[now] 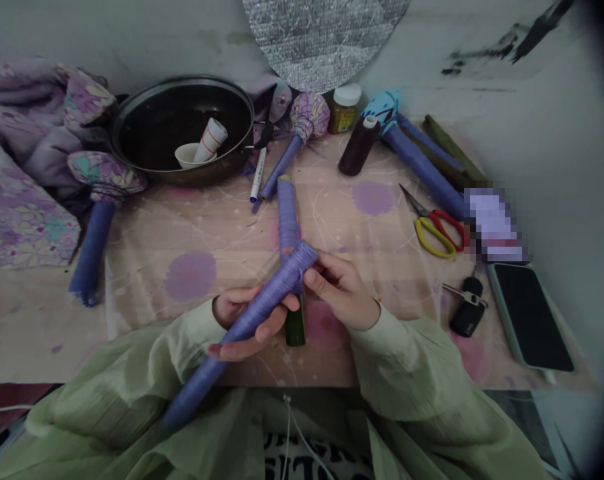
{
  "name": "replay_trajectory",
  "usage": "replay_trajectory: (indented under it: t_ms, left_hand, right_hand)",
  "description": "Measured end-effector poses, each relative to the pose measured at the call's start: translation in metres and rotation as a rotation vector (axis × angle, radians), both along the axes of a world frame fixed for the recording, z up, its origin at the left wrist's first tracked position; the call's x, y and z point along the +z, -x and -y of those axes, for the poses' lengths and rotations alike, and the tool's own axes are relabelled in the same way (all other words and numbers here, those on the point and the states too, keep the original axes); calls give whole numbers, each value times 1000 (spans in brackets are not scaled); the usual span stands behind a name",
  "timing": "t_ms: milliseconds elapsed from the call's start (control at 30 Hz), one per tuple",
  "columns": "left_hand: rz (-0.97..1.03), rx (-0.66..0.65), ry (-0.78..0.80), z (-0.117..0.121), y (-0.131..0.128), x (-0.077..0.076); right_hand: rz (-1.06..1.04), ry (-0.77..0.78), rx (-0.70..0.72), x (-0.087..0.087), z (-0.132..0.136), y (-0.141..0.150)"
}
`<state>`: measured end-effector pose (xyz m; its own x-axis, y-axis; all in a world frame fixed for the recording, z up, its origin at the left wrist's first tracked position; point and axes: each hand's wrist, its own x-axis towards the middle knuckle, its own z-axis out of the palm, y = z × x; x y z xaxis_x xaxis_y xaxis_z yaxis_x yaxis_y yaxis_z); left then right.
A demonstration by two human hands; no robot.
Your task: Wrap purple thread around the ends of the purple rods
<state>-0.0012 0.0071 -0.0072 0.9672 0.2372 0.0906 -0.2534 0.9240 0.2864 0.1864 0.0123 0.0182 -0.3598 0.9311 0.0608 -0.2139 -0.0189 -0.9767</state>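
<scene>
Left hand (266,329): curled around the thread-wound rod (259,305).
Right hand (351,298): at its upper end; cannot tell if pinching.
Thread (300,259): could loosen if fingers slip.

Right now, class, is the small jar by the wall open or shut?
Shut: a white lid covers the top of the jar.

On your shirt (315,457), at the bottom centre of the frame, you can read "UNG" in dark capitals, with more letters cut off by folds. The small lettering on your key fob (468,317), lower right, and marker (259,175), upper centre, is too blurred to read.
</scene>
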Motion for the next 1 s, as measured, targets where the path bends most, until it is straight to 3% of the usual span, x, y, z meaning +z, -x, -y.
replay_trajectory:
  t_ms: [100,167,233,333,433,533,800,1000]
  left_hand:
    - [-38,12,-26,-2,-1,3]
    - [-144,93,-54,-2,-2,10]
    - [-287,253,-115,0,-3,17]
    - [-509,532,-355,6,-6,23]
    - [-691,679,-573,12,-8,22]
    - [-694,693,-592,13,-8,19]
    - [-606,630,-322,5,-4,26]
    - [-458,547,-241,1,0,22]
  right_hand:
    - [-8,-22,-3,0,2,1]
    - [-13,-14,-35,-1,3,2]
    - [-15,-5,-82,-2,2,3]
    - [4,0,-152,-4,2,3]
    - [24,3,-161,-4,1,3]
    - [24,28,-148,-4,2,3]
    - [22,59,-180,-4,0,1]
    - [11,39,-207,-8,2,-1]
